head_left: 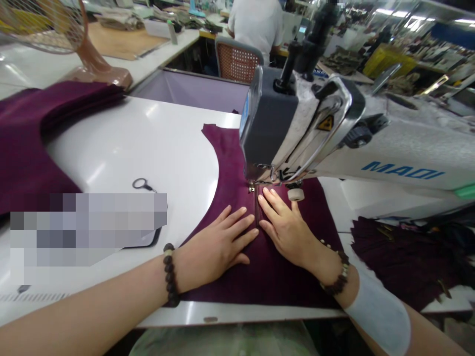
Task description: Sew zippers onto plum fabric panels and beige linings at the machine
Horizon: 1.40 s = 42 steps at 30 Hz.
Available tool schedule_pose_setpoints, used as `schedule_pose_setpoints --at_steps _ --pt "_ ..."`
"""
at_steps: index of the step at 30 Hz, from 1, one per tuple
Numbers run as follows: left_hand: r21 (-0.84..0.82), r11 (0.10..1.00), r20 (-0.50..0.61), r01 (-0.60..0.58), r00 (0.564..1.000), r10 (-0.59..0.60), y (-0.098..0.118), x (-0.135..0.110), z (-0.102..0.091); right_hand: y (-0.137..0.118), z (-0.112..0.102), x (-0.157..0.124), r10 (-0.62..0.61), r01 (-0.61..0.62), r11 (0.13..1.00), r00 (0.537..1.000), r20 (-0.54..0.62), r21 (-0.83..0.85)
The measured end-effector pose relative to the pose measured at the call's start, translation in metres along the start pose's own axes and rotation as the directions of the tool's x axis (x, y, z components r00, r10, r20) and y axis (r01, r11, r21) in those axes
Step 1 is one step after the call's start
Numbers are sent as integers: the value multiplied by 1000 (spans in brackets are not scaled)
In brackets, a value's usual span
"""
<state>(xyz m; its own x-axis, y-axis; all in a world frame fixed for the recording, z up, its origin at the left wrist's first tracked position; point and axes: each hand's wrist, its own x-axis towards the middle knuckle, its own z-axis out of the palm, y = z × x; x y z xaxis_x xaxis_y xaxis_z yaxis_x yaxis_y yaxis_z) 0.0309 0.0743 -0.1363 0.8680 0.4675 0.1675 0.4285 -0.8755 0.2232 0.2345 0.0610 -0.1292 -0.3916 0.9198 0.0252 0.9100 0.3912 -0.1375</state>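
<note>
The maroon panel [282, 277] lies flat under the head of the sewing machine [408, 143], its zipper [256, 203] running between your hands. Your grip is loose and unclenched — your left hand [217, 242] rests palm-down on the panel, fingers spread, and your right hand [291, 232] lies flattened beside the zipper, neither pinching anything. The white surface [166, 133] also carries folded maroon cloth [22, 128] at your left; beyond is a person [256, 24] at a woven-backed chair [237, 60].

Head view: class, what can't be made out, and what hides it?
In head view:
Part of the cloth: hidden by the machine.
Palms: hidden by the backs of left hand and right hand.
Top of the fan: cut off by the top edge.
Pixelated item: mosaic masks its surface.
</note>
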Motion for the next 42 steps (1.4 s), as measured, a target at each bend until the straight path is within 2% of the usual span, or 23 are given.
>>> schedule_pose_setpoints --at_steps 7,13,20,33,42 --pt "23 999 20 31 999 -32 2 6 -2 2 -1 6 0 0 1000 1000 4 -21" --pt "59 993 -37 105 994 -103 10 8 5 3 0 9 8 -8 1000 1000 2 -23" --pt "71 993 -2 91 996 -91 -2 12 2 6 -1 19 20 -19 999 1000 -12 26" --pt "91 992 16 90 996 -92 -20 29 0 26 3 39 -54 54 998 998 -20 -18" --pt "74 993 40 94 994 -98 -34 39 -2 36 9 54 -39 40 999 999 -26 24"
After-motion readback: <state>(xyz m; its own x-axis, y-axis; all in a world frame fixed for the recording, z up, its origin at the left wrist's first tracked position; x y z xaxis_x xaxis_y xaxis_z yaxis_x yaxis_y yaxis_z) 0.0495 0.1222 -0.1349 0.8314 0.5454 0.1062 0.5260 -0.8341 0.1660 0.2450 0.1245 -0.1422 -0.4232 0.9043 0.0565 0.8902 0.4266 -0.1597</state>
